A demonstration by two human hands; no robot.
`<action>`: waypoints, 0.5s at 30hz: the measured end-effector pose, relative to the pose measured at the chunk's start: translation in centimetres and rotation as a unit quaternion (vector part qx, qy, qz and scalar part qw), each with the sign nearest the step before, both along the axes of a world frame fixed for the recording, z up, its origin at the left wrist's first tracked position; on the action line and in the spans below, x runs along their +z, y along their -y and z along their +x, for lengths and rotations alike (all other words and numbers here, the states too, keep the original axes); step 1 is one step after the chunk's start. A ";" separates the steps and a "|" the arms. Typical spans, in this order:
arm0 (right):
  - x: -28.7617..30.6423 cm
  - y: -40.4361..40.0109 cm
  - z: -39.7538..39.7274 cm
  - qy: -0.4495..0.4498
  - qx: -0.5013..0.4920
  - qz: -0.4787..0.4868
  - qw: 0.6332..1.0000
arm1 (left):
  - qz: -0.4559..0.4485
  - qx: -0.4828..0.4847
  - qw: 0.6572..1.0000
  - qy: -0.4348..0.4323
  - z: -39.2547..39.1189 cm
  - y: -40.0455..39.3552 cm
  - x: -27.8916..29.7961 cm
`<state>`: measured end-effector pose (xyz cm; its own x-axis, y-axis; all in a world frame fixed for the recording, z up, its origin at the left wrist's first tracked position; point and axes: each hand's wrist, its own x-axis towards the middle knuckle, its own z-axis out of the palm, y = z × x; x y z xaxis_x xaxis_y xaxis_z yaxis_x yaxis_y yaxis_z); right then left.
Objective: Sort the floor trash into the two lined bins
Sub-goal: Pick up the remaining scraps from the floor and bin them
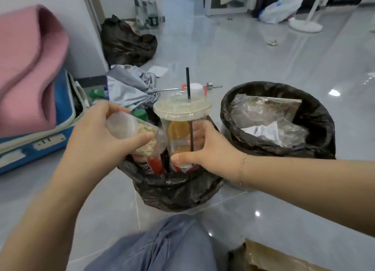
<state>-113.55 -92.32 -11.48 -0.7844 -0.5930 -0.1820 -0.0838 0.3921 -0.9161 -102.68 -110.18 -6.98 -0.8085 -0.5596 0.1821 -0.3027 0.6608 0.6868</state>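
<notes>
Both hands hold trash over the near bin, which is packed to its rim.

Nearest, a knee in blue cloth (162, 248) and a brown cardboard edge (274, 258), cut off at the bottom right. Left hand (105, 136) is closed on a tilted bottle (142, 140) with a white cap; right hand (205, 149) is wrapped round an upright clear cup (180, 124) with lid and black straw (188, 84). Both sit in the mouth of the near bin (174, 191); little free room there, contents below hidden. Far bin (278, 118), just right, holds clear plastic and paper, with space left. Open floor (243, 53) beyond; a black bag (125, 41) and blurred bottles at the wall.
</notes>
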 end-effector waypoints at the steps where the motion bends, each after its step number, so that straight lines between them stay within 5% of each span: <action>1: -0.8 0.4 0.2 -0.007 0.012 0.016 1.000 | -0.020 -0.016 1.000 0.013 -0.2 0.4 0.1; 5: -2.9 1.5 0.3 -0.081 0.088 0.165 0.979 | -0.049 -0.085 0.993 0.072 -0.6 1.4 -1.0; 8: -2.3 1.1 -0.4 -0.206 0.131 0.308 0.920 | -0.032 -0.091 0.994 0.052 -0.9 1.3 -2.0; 11: -2.1 0.1 -0.7 -0.278 0.161 0.351 0.879 | -0.028 -0.106 0.993 0.039 -1.2 0.9 -2.5; 15: -1.2 -1.7 -1.1 -0.239 0.053 0.259 0.934 | -0.008 -0.161 0.984 0.074 -1.9 0.3 -4.1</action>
